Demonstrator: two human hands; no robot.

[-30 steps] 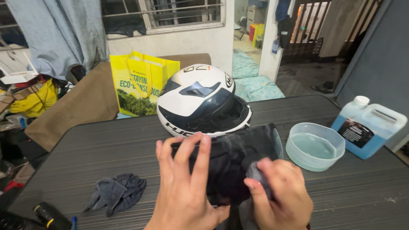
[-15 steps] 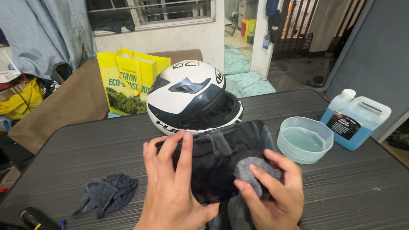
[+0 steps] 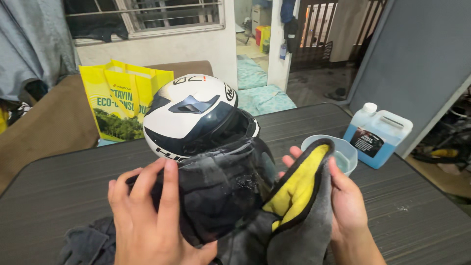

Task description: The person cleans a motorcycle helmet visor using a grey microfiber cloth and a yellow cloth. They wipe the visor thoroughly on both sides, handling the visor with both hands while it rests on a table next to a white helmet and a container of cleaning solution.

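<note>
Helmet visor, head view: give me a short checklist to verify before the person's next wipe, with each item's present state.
1. Left hand has a grip on the dark visor: ok.
2. Right hand holds the grey-and-yellow cloth: ok.
3. Cloth lies against the visor's right edge: ok.
4. Visor surface dry: not ok, droplets show.
5. Bowl holds liquid: ok.
6. Blue jug capped: ok.

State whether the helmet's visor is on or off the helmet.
Off: the left hand holds the dark visor in front of the helmet, whose face opening is bare.
</note>
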